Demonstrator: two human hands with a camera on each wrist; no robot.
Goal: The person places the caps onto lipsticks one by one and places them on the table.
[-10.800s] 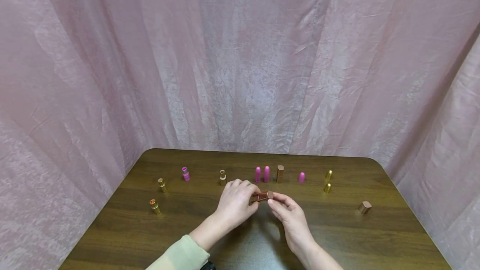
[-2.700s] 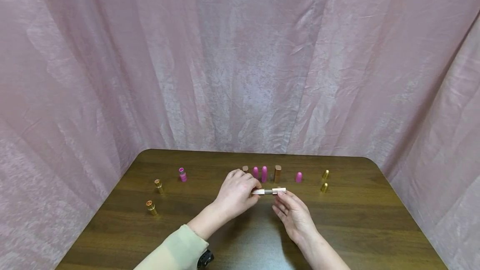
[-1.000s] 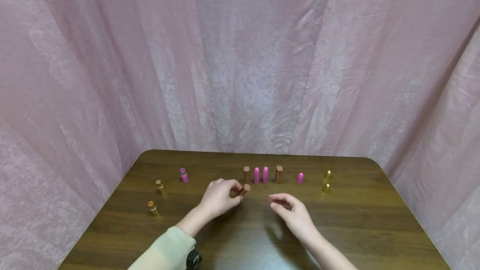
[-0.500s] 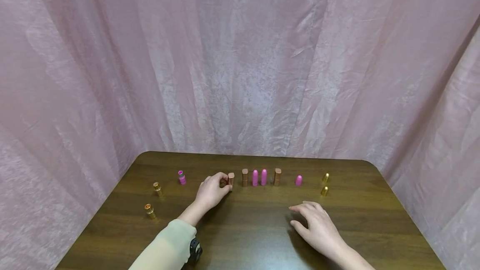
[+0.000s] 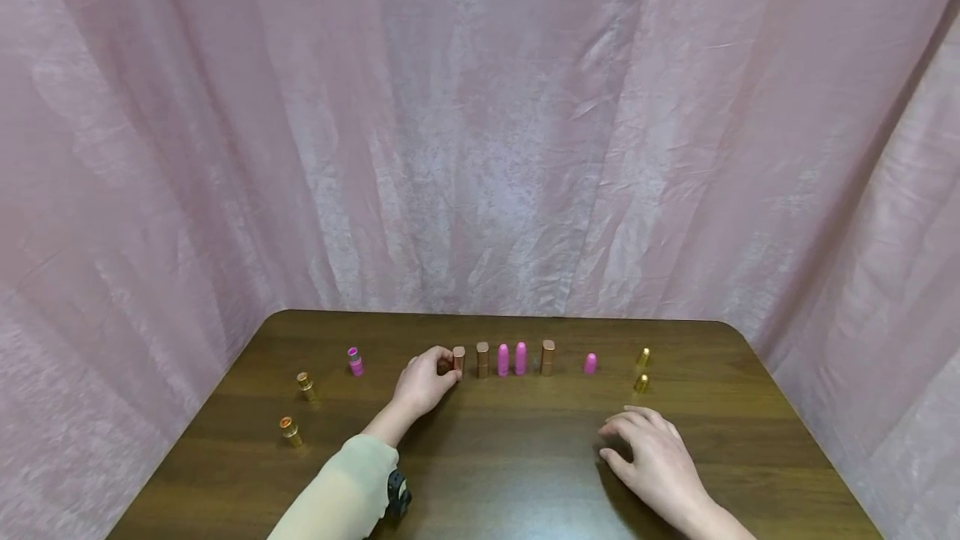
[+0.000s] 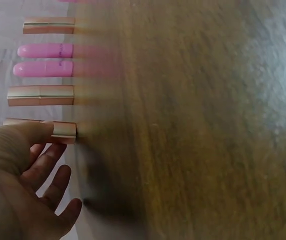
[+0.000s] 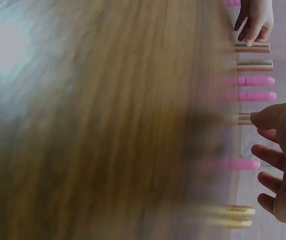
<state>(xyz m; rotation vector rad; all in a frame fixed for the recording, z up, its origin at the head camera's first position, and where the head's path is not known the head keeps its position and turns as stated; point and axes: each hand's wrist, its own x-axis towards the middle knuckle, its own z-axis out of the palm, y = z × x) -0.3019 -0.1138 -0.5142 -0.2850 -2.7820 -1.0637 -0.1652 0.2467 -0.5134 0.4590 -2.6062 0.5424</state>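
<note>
In the head view, my left hand pinches a capped rose-gold lipstick that stands upright at the left end of a row. The left wrist view shows my thumb on the side of that lipstick, with the other fingers loosely bent. Beside it in the row are another rose-gold lipstick, two pink lipsticks and a third rose-gold one. My right hand is at the right, over the table, fingers relaxed and holding nothing.
On the left of the wooden table stand an uncapped pink lipstick base and two gold bases. To the right are a pink cap and two gold caps. A pink curtain hangs behind.
Both hands earlier joined a rose-gold lipstick and cap. My left hand has carried the capped lipstick left to the row and stood it there. My right hand has moved away rightward.
</note>
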